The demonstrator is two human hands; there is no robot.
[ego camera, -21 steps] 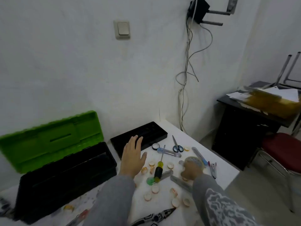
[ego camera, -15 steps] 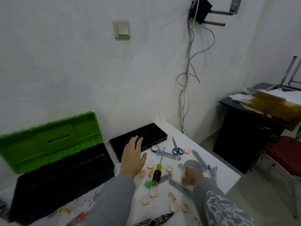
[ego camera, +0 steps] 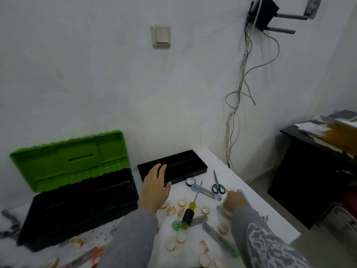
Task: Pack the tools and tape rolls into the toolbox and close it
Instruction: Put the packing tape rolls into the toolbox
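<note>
1. Your toolbox (ego camera: 77, 207) stands open on the near left of the table (ego camera: 231, 180), just left of your left hand (ego camera: 154, 188), its green lid (ego camera: 71, 161) upright against the wall (ego camera: 116, 84).
2. The pale tape roll (ego camera: 224, 209) sits under your right hand (ego camera: 232, 201), well right of the toolbox.
3. Between your hands lie a screwdriver (ego camera: 188, 213) and small tape rolls (ego camera: 205, 209). Farther off are a black tray (ego camera: 179, 165), a black tape roll (ego camera: 190, 181) and scissors (ego camera: 217, 185).
4. Your left fingers are straight, palm down, holding nothing, with their tips over the tray's near edge. Contact cannot be told.
5. Your right fingers curl around the pale tape roll, gripping it.
</note>
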